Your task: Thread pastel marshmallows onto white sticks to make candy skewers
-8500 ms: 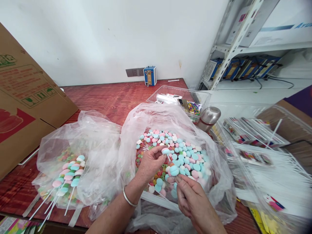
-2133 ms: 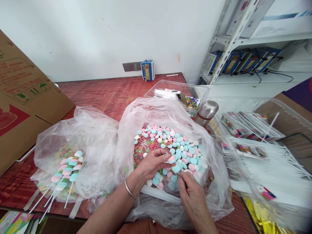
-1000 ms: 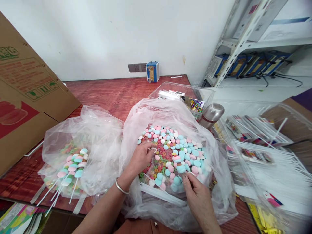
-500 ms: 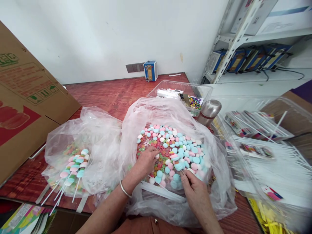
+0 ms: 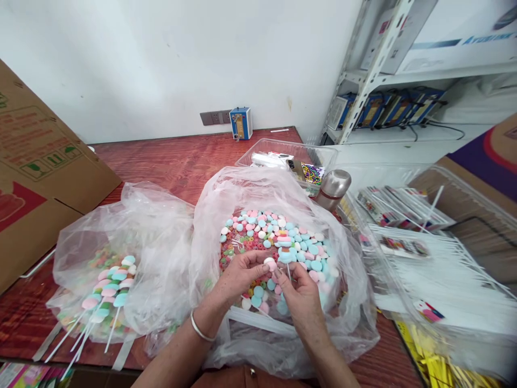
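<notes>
Between the thumb and fingers of my left hand is a pink-and-white marshmallow. My right hand pinches the white stick of a marshmallow skewer, which stands up with blue, pink and other coloured pieces on it. The fingertips of both hands meet at the pink-and-white marshmallow. Beneath them, a clear plastic bag lies spread wide, with loose pink, blue and white marshmallows and small coloured candy rings inside. My left fingers partly cover the rings.
Several finished-looking skewers lie on another plastic bag at left, beside a cardboard box. A steel flask and a clear tray stand behind. White sticks fill a bin at right.
My left hand has come up from the candy rings toward my right hand, carrying a marshmallow. My right hand has raised the skewer upright from among the loose marshmallows. The view has shifted slightly.
</notes>
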`<control>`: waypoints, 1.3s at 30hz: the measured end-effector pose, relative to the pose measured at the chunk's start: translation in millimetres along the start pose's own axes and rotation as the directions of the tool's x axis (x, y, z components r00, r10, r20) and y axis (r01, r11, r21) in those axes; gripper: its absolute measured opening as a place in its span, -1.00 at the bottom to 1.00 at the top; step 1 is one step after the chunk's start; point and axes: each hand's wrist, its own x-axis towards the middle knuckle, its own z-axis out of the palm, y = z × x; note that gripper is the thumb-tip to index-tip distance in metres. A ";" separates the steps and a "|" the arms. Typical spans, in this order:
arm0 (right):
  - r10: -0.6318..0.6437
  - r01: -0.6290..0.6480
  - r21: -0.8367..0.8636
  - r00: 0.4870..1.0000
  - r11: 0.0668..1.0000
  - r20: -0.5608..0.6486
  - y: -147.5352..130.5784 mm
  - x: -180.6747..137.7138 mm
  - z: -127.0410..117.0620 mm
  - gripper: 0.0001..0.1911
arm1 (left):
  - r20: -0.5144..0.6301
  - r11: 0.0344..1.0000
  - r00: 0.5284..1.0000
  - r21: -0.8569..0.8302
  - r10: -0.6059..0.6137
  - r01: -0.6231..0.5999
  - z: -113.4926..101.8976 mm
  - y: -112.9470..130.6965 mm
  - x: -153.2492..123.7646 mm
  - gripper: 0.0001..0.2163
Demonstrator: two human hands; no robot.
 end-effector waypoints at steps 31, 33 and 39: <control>0.160 -0.140 -0.146 0.979 0.979 0.131 -1.7 -54.9 -20.4 -0.59 | -0.363 0.994 0.925 0.029 0.112 -0.109 14.7 -3.7 10.7 -0.66; 0.198 -0.182 -0.110 0.967 0.977 0.158 -3.5 -54.2 -18.3 -0.58 | -0.352 0.993 0.928 0.051 0.121 -0.110 16.6 -2.7 9.6 -0.66; 0.277 -0.283 0.012 0.945 0.959 0.171 -4.9 -52.6 -15.0 -0.60 | -0.347 0.990 0.929 0.090 0.132 -0.107 17.9 -5.2 9.6 -0.64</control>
